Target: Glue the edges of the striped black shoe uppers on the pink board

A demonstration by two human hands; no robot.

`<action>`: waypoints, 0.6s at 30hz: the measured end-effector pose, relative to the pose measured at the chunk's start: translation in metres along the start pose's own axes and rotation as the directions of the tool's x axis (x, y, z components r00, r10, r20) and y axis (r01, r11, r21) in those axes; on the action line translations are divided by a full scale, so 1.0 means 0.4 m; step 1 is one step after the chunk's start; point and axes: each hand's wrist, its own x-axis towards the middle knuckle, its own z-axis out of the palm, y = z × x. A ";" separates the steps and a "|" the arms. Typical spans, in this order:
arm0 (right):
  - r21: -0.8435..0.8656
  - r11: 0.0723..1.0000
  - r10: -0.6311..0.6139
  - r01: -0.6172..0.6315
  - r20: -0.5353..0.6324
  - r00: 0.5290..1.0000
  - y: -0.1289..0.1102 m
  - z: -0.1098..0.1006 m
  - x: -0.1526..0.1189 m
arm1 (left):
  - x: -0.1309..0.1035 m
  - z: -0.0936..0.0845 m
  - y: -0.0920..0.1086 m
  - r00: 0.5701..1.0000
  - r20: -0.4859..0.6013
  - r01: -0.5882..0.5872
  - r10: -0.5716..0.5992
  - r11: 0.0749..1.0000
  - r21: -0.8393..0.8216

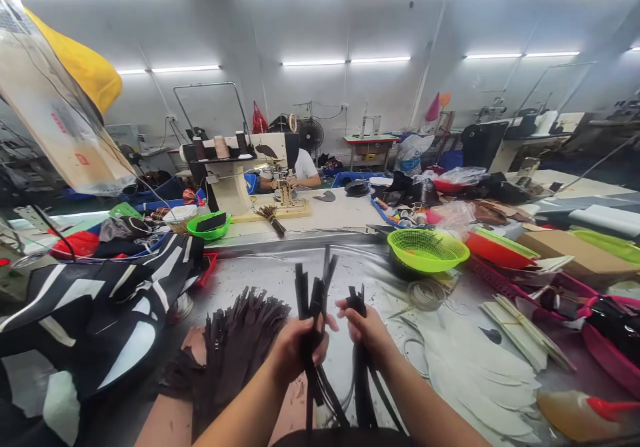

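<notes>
My left hand (304,344) is closed round a bunch of black strips (316,294) whose ends fan out above the fingers. Close beside it, my right hand (367,327) grips a second bunch of black strips (361,387), with short ends poking out over the fist. Both bunches hang down toward my lap, and a gap separates the two hands. Left of my left forearm lies a large pile of dark zipper-like strips (240,340), partly over a pinkish surface.
A green mesh basket (428,250) stands beyond my right hand, with white curved pieces (475,367) nearer. Black and white material (100,314) covers the left side. Across the metal table (250,267) are a sewing machine (230,187) and a seated person (304,167).
</notes>
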 end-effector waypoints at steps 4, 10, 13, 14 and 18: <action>0.255 0.967 0.014 0.001 -0.058 0.998 -0.041 0.026 0.026 | -0.008 0.009 -0.040 0.973 0.159 0.135 -0.166 0.973 0.187; 0.304 0.943 -0.033 0.135 -0.317 0.948 -0.105 0.028 0.034 | -0.015 0.008 -0.056 0.975 -0.045 0.222 -0.217 0.955 0.194; 0.238 0.937 -0.159 0.254 -0.356 0.921 -0.121 0.005 0.025 | -0.005 0.010 -0.047 0.977 -0.200 0.096 -0.068 0.987 0.132; 0.207 0.939 -0.198 0.276 -0.333 0.922 -0.123 -0.001 0.021 | -0.001 0.010 -0.044 0.967 -0.251 0.070 -0.031 0.987 0.146; -0.007 0.979 -0.202 0.203 -0.146 0.969 -0.105 -0.001 0.003 | 0.008 0.008 -0.048 0.933 -0.358 0.094 0.019 0.951 0.294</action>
